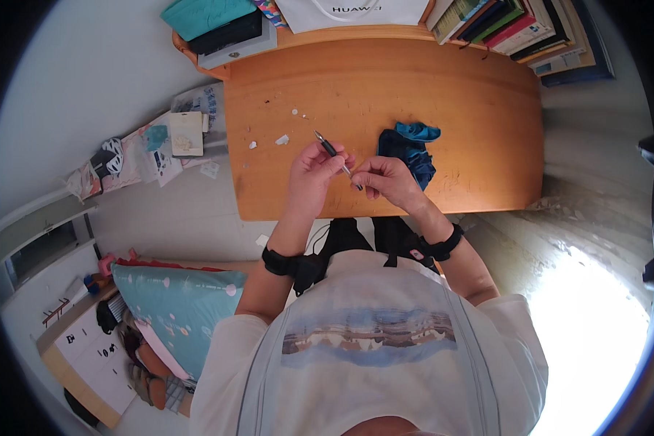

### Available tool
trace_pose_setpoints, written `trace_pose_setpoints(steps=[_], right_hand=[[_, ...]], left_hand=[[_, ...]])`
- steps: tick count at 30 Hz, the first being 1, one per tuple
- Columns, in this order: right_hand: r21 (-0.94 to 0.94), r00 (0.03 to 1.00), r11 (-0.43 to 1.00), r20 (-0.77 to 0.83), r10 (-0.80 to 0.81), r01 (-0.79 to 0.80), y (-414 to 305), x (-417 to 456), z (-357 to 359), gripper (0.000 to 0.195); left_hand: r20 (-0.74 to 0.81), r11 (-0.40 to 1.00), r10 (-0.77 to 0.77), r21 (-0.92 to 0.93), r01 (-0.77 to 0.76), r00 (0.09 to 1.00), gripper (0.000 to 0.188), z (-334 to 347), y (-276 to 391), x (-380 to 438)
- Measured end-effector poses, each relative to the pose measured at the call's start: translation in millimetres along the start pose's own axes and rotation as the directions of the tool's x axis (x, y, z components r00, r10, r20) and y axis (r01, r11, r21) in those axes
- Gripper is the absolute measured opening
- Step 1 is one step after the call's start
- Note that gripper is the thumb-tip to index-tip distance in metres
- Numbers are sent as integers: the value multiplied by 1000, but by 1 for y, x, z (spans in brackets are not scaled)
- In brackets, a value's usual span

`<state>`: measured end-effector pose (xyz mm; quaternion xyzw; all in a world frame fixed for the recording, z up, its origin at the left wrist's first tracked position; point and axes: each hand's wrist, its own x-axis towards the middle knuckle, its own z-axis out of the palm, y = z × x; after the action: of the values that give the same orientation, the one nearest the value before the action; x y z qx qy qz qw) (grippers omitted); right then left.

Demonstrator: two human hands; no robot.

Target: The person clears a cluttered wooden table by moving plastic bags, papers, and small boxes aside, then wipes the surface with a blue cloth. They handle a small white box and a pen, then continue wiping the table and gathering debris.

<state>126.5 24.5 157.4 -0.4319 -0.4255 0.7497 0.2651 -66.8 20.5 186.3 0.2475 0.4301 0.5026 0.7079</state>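
Observation:
Above the near part of a wooden desk [316,71], my left hand [317,166] grips a pen [327,146] around its black barrel section. The pen lies slantwise, its metal tip towards the upper left. At its other end, the fingers of my right hand [384,177] pinch the pen near its dark end. Just beyond my right hand lies a crumpled dark blue cloth [398,144] with a brighter blue part.
Small white scraps [282,140] lie on the desk to the left. Along the desk's back, a shelf holds books [501,27], a white paper bag [354,16] and a teal pouch [207,19]. A pillow [180,310] is at the lower left.

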Motion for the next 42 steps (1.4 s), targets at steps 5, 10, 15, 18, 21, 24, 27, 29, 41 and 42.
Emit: trace_pose_setpoints(steps=[5, 10, 15, 18, 21, 24, 27, 29, 41, 42], right_hand=[[-673, 832, 631, -44, -553, 384, 5, 27, -58, 14], [-239, 982, 970, -168, -84, 42, 19, 30, -72, 20], [-350, 990, 936, -115, -84, 39, 31, 20, -59, 19], [-346, 992, 938, -120, -33, -11, 33, 10, -57, 19], [-285, 990, 957, -139, 12, -51, 48, 4, -64, 19], [-268, 984, 962, -176, 11, -58, 53, -1, -66, 18], [-262, 975, 963, -224, 4, -64, 57, -1, -66, 18], [-276, 972, 959, -237, -2, -66, 59, -1, -67, 18], [-785, 874, 616, -341, -345, -63, 53, -1, -56, 55], [-900, 852, 425, -296, -432, -98, 47, 0, -51, 68]], left_hand=[[-201, 983, 111, 164, -78, 973, 17, -7, -3, 14], [-302, 824, 484, 475, -310, 821, 17, -35, 17, 56], [-501, 806, 577, 221, -549, 645, 14, -78, 96, 125], [-546, 855, 484, 129, -502, 684, 13, -116, 132, 160], [-561, 914, 383, 116, -389, 733, 15, -163, 150, 202], [-598, 931, 351, 141, -336, 720, 17, -183, 155, 235], [-600, 930, 367, 209, -304, 711, 19, -194, 153, 254], [-602, 926, 378, 250, -284, 703, 21, -200, 149, 259], [-537, 906, 393, 366, -213, 746, 24, -191, 129, 221], [-496, 893, 397, 401, -202, 773, 23, -192, 120, 199]])
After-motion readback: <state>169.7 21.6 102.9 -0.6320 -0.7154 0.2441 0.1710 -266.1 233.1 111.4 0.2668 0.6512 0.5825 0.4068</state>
